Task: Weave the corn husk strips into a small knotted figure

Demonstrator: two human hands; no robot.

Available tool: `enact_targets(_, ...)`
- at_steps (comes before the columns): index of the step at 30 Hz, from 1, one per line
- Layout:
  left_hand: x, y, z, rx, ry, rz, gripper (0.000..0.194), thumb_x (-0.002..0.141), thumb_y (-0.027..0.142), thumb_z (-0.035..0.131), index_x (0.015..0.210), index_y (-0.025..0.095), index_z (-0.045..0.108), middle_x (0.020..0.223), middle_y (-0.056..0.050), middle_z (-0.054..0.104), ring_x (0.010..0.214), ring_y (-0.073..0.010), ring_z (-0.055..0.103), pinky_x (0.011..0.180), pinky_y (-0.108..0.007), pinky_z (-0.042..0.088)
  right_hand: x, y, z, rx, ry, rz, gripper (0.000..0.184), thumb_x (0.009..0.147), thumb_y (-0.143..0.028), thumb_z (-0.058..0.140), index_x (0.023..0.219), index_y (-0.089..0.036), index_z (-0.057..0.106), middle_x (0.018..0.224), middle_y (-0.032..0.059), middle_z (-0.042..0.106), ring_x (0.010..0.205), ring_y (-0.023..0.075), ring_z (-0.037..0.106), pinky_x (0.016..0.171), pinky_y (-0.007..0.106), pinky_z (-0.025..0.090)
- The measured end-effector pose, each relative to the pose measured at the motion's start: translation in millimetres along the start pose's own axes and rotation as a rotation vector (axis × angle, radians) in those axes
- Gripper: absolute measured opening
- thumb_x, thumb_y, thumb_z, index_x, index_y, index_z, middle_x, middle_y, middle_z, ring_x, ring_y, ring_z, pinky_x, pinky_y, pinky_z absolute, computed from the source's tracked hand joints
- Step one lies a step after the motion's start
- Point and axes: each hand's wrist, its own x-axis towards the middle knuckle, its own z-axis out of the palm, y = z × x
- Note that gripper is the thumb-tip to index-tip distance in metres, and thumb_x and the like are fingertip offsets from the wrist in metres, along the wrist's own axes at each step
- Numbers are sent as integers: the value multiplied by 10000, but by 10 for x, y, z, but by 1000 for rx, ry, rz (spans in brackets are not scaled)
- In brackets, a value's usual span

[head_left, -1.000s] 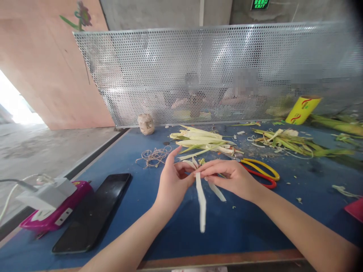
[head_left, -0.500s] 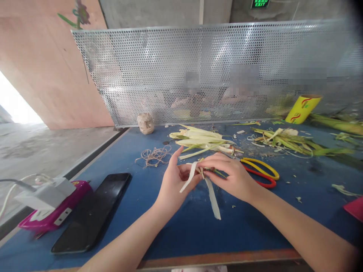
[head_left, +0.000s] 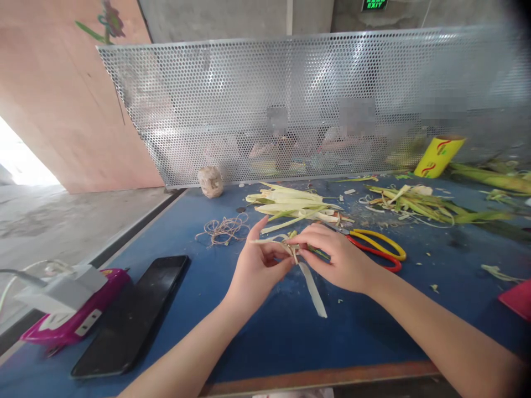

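Above the blue table, my left hand (head_left: 258, 268) pinches a small bundle of pale corn husk strips (head_left: 313, 289) between thumb and fingers, its index finger pointing up. Closing in from the other side, my right hand (head_left: 338, 257) grips the same husk with thumb and fingertips. One strip end hangs down below the fingers; another sticks out to the left over my left hand. Thin green stems (head_left: 321, 254) show under my right hand. The exact knot or fold between the fingertips is hidden. Just behind the hands lies a pile of corn husks (head_left: 288, 200).
Scissors (head_left: 384, 264) with red and yellow handles lie right of my right hand. Tangled twine (head_left: 224, 229), a phone (head_left: 133, 315) and a purple power strip (head_left: 77, 331) are on the left. A perforated metal screen (head_left: 249, 83) bounds the back, near a yellow roll (head_left: 438, 157).
The left husk strip, which hung down across my left hand, has swung up and now points left. Both hands keep their grip. The view has shifted slightly.
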Motion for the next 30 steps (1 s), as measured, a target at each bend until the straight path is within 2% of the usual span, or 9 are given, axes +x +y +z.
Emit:
enact_targets(4, 2, -15, -7, -18, 15, 2, 911, 610, 118, 702, 1349, 150, 171, 671, 18, 642, 581, -104, 568, 457, -177, 436, -12, -18, -17, -14, -96, 25, 278, 763, -35, 460, 981, -165, 575, 778, 46, 576, 758, 163, 498, 699, 293, 436)
enact_targets(9, 13, -20, -6, -21, 21, -6, 948, 589, 104, 709, 1354, 146, 151, 663, 17, 649, 561, -105, 567, 438, -177, 430, -17, -20, -25, -102, -108, -2, 275, 724, -35, 485, 954, -154, 577, 723, 30, 538, 721, 165, 453, 702, 314, 394)
enact_targets(14, 13, -23, 0, -31, 10, -27, 942, 587, 99, 702, 1353, 130, 154, 639, 25, 641, 512, -92, 538, 427, -184, 426, -18, 5, 6, -262, -67, -54, 180, 757, -104, 514, 908, -154, 598, 751, 40, 557, 752, 179, 459, 715, 330, 352)
enact_targets(18, 19, -33, 9, -46, -3, -16, 931, 592, 99, 694, 1355, 136, 162, 625, 32, 631, 500, -89, 523, 421, -188, 429, -8, 47, 15, -366, -15, -98, 94, 797, -149, 514, 798, -176, 604, 709, 25, 551, 736, 169, 466, 717, 319, 331)
enact_targets(23, 15, -31, 9, -36, 2, -27, 897, 599, 117, 696, 1344, 134, 196, 623, 35, 617, 508, -92, 523, 428, -197, 430, -3, 77, -39, -520, 67, -154, 137, 821, -151, 493, 706, -180, 562, 644, 4, 548, 708, 158, 468, 768, 340, 306)
enact_targets(27, 24, -38, 5, -55, -17, -53, 898, 588, 110, 700, 1337, 127, 204, 620, 34, 616, 514, -99, 530, 430, -203, 429, -8, 91, -35, -441, 100, -130, 129, 825, -130, 482, 741, -189, 559, 661, 2, 584, 690, 148, 486, 757, 323, 326)
enact_targets(30, 33, -45, 5, -83, -35, -45, 901, 586, 110, 703, 1337, 124, 206, 634, 26, 626, 528, -104, 537, 441, -209, 437, -9, 88, -4, -326, 59, -75, 127, 819, -119, 470, 795, -192, 573, 714, 15, 619, 697, 151, 511, 703, 296, 357)
